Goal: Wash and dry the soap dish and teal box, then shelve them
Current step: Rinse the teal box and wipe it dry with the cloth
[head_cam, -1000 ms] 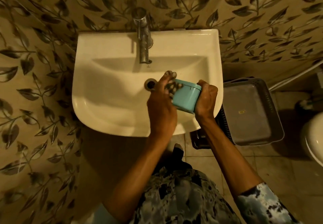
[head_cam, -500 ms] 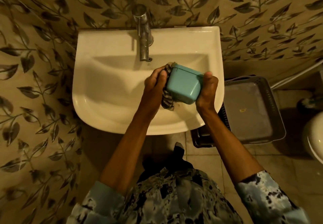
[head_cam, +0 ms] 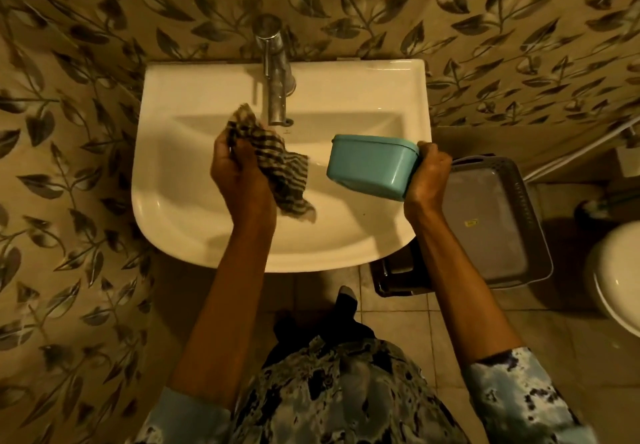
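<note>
My right hand (head_cam: 427,175) grips the teal box (head_cam: 372,166) by its right end and holds it on its side over the right half of the white sink (head_cam: 194,228). A striped, checked cloth (head_cam: 277,169) hangs from my left hand (head_cam: 239,169) over the middle of the basin, just left of the tap's spout. Cloth and box are apart, with a gap of bare basin between them. No soap dish is visible.
A chrome tap (head_cam: 275,72) stands at the sink's back edge. A grey plastic tray (head_cam: 491,221) sits on a dark stand right of the sink. A white toilet rim (head_cam: 620,270) shows at the far right. Leaf-patterned tiles cover the walls.
My hands have drawn apart. The cloth, which was pressed against the teal box, has come off it to the left, and the box has moved right.
</note>
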Demonstrator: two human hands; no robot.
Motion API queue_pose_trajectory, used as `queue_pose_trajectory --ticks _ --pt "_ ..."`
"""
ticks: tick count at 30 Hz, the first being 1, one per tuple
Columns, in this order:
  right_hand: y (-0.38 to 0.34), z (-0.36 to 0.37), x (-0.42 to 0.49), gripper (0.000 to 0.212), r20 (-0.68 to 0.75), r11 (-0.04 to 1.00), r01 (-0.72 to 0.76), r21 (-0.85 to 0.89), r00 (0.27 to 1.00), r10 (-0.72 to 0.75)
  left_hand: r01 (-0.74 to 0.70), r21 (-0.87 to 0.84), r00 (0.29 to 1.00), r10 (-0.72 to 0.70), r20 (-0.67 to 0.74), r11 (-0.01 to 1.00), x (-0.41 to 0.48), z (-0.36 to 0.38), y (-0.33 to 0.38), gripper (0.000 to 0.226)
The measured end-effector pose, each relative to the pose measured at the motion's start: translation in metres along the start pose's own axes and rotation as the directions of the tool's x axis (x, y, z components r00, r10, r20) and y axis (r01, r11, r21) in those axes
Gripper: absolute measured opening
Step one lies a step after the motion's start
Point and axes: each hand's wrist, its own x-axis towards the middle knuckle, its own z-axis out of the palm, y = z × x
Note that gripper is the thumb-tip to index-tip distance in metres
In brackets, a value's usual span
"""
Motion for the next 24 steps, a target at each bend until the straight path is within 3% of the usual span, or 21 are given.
queue_pose_trajectory --ticks 3,5,8,10,12,14,18,21,24 --pt "0.002 0.005 0.0 0.04 -0.085 1.0 -0.013 -0.025 0.996 0.011 -0.202 0.116 0.979 0.204 -0.006 0.973 -0.013 0.008 0.017 0.026" --pt "0.002 0.011 -0.002 0.04 -0.08 0.999 0.009 -0.051 0.997 -0.013 -0.377 0.179 0.926 0.364 0.101 0.909 -0.034 0.02 0.016 0.021" --pt "0.002 0.022 -0.017 0.036 -0.022 0.987 0.151 -0.056 0.988 -0.153 -0.463 0.285 0.856 0.34 0.39 0.839 -0.07 0.046 0.006 0.025" --pt "0.005 0.024 -0.029 0.033 0.056 0.964 0.266 -0.025 0.963 -0.265 -0.609 0.346 0.732 0.337 0.592 0.714 -0.082 0.057 -0.005 0.029" --pt "0.002 0.021 -0.033 0.037 0.104 0.973 0.229 0.041 0.967 -0.232 -0.714 0.383 0.652 0.355 0.67 0.587 -0.079 0.06 -0.013 0.031" --pt "-0.003 0.015 -0.027 0.04 0.108 0.985 0.163 0.062 0.98 -0.169 -0.67 0.422 0.707 0.352 0.614 0.611 -0.068 0.057 -0.011 0.031" --pt "-0.005 0.005 -0.025 0.036 0.149 0.973 0.229 0.02 0.962 -0.229 -0.37 0.431 0.898 0.199 0.392 0.823 -0.039 0.041 -0.007 0.035" --pt "-0.001 0.006 -0.028 0.031 0.137 0.963 0.269 -0.019 0.955 -0.264 -0.35 0.449 0.895 0.151 0.421 0.822 -0.054 0.046 -0.01 0.029" --pt "0.004 0.007 -0.03 0.036 0.142 0.937 0.348 -0.031 0.929 -0.34 -0.519 0.39 0.793 0.259 0.551 0.761 -0.095 0.057 -0.015 0.026"
